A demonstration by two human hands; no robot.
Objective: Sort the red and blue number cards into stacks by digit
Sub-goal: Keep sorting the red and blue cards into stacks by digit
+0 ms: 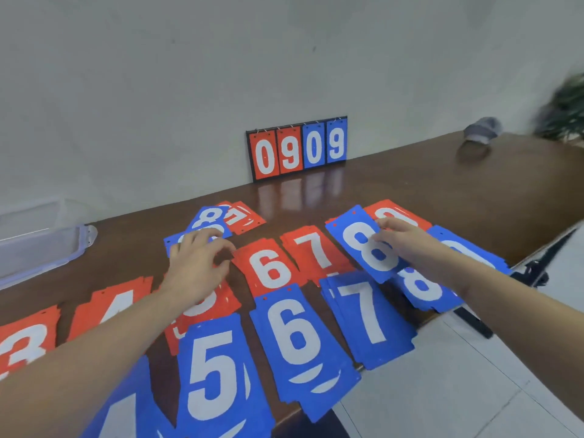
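Red and blue number cards lie in stacks on a brown table (410,184). My right hand (401,240) holds a blue 8 card (366,245) by its right edge, above another blue 8 (422,287) and beside a red card (398,213). My left hand (197,263) hovers with curled fingers over a blue card (177,240) at the edge of a loose pile with a blue 8 (210,216) and red 7 (241,216). Red 6 (268,268), red 7 (316,251), blue 5 (215,374), blue 6 (297,336) and blue 7 (366,311) lie nearer.
A scoreboard (297,148) reading 0909 leans on the wall at the back. A clear plastic box (41,248) sits at the left. Red 3 (22,346) and red 4 (117,301) lie at the near left. The table's right edge drops to a tiled floor (458,390).
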